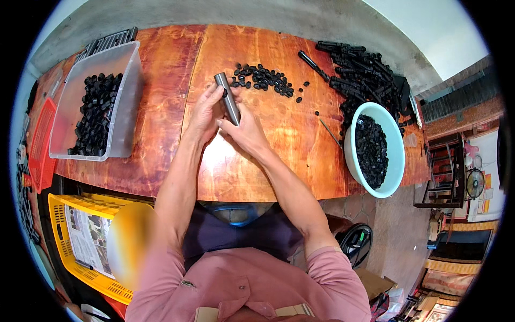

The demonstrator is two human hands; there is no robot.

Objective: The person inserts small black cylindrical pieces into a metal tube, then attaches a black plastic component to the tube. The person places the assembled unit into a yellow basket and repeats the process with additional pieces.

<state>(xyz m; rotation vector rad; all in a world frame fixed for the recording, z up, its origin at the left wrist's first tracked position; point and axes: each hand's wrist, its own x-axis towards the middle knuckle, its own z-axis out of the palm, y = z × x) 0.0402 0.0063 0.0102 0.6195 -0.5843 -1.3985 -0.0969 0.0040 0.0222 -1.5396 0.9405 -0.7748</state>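
A dark grey metal tube (228, 98) is held at a slant over the middle of the wooden table. Round its upper part my left hand (205, 111) is closed, with the thumb lying along the side. My right hand (244, 129) grips the lower end, its thumb pointing toward the left hand. Whatever the fingers behind the tube touch is hidden. Just beyond the hands, small black caps (265, 79) lie scattered on the table.
A clear plastic bin (134, 102) with black pieces stands at the left, beside a red basket (42, 145). At the right a pale blue basin (396, 155) holds small black parts. Black rod-shaped parts (370, 72) are heaped behind it. A yellow crate (64, 252) sits below the table's left edge.
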